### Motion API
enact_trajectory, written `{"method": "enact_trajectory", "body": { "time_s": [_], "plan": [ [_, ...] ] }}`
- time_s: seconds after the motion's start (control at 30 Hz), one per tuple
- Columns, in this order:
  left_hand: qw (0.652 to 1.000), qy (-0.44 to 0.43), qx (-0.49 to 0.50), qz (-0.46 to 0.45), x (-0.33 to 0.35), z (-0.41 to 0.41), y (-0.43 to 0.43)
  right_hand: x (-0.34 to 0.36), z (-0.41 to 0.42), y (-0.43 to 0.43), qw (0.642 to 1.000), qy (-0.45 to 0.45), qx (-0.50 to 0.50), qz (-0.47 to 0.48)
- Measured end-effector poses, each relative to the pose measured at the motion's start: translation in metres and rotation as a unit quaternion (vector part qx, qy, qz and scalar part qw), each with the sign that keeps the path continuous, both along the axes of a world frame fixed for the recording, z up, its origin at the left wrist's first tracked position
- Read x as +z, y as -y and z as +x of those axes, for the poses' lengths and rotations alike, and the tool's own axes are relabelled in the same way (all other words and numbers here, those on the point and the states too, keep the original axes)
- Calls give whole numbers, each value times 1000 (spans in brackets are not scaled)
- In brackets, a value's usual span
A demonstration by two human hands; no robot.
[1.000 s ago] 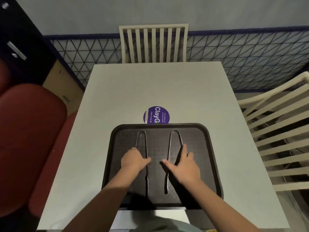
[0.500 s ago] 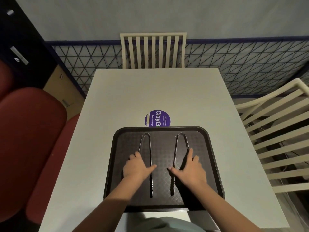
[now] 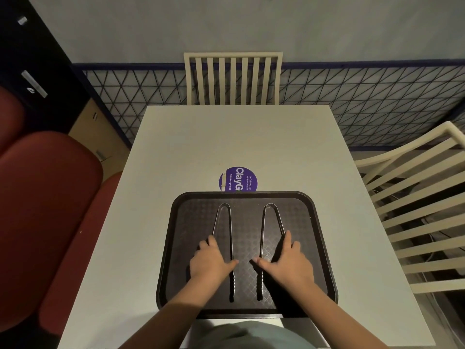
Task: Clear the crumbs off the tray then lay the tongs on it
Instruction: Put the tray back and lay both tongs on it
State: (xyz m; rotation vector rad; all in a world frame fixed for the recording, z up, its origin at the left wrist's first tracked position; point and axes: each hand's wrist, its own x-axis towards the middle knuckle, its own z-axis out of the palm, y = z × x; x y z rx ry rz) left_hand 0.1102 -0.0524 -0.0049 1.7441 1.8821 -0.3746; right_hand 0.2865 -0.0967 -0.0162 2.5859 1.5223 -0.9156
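Tongs are down: two metal pairs lie side by side on the black tray (image 3: 166, 248), in the lower middle of the frame, so by my judgement the step in hand is the final settling and letting go.

To do it well, lift both hands straight up, not sideways, so that neither pair slides across the textured floor or springs toward the rim. Parallel, apart and clear of the edges is a good resting layout.

The left hand (image 3: 210, 260) lies over the left tongs (image 3: 224, 222), fingers bent at the outer arm and thumb stretched across the inner one; whether it pinches or merely rests, I cannot tell. The right hand (image 3: 288, 263) lies flat on the right tongs (image 3: 270, 220), its forefinger straight along the outer arm, holding nothing closed.

Each pair is a slim, bright hairpin of steel, looped end toward the top of the frame, scalloped tips toward the bottom. Both look light and springy. Crumbs, if any remain on the dark surface, are too small to make out.
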Motion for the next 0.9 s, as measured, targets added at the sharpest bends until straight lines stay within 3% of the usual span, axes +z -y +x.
{"method": "enact_trajectory", "body": {
  "time_s": [0.3, 0.9],
  "plan": [
    [999, -14, -30, -37, 7, 3, 12, 5, -7, 11, 999, 22, 14, -35],
    [999, 12, -20, -49, 12, -2, 14, 9, -10, 13, 999, 24, 36, -17]
  ]
}}
